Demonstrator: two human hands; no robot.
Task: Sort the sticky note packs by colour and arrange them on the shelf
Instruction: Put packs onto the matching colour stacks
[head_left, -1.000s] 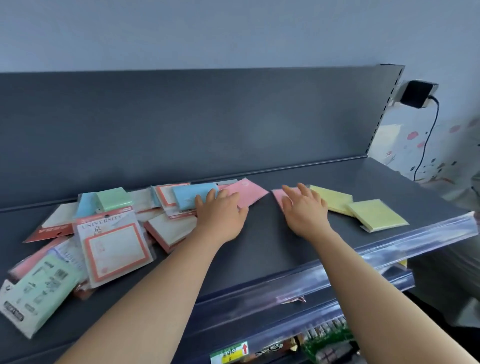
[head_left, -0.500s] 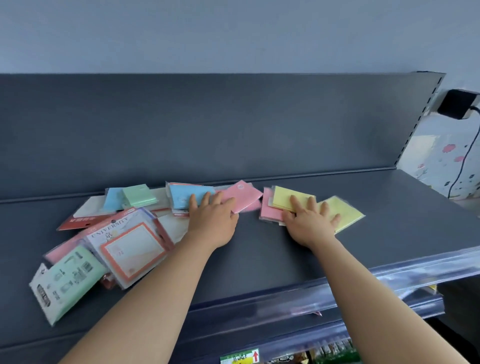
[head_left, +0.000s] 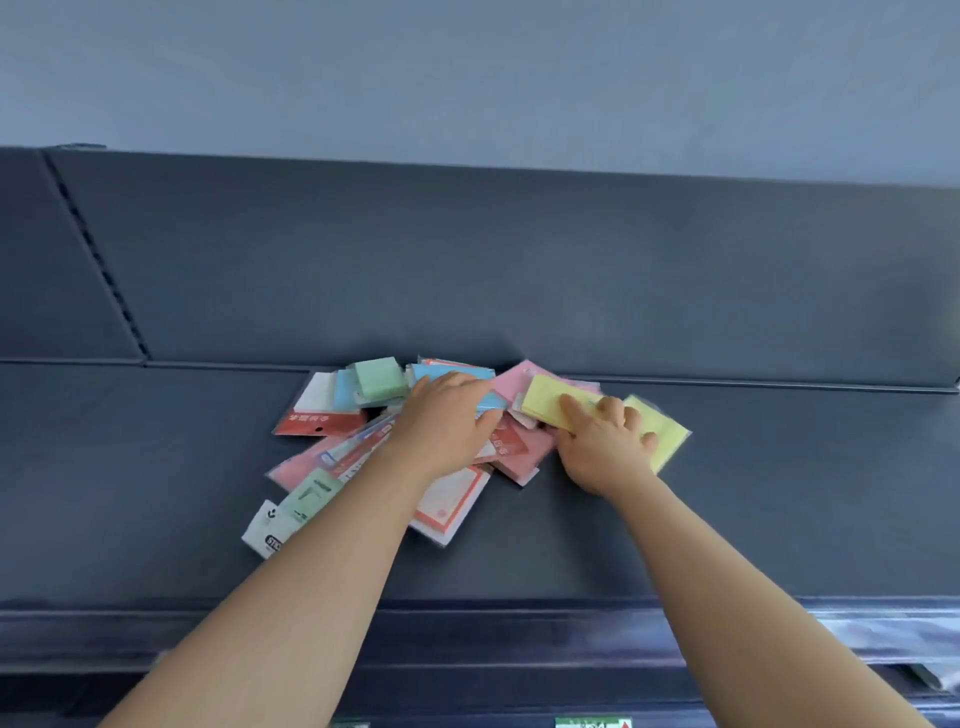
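Looking from the left, you find the packs (head_left: 447, 499) heaped in the middle of the shelf (head_left: 779, 493), close to its back wall. The green pack (head_left: 379, 379) lies on top, its long side across. Your left hand (head_left: 447, 421) rests flat and released on the blue pack (head_left: 452, 373). Your right hand (head_left: 605, 447) presses with almost straight fingers on the yellow packs (head_left: 548, 402), whose long axis runs slantwise, far-left to near-right. They are probably light, thin and slippery in their film; pinch each one by a free edge.
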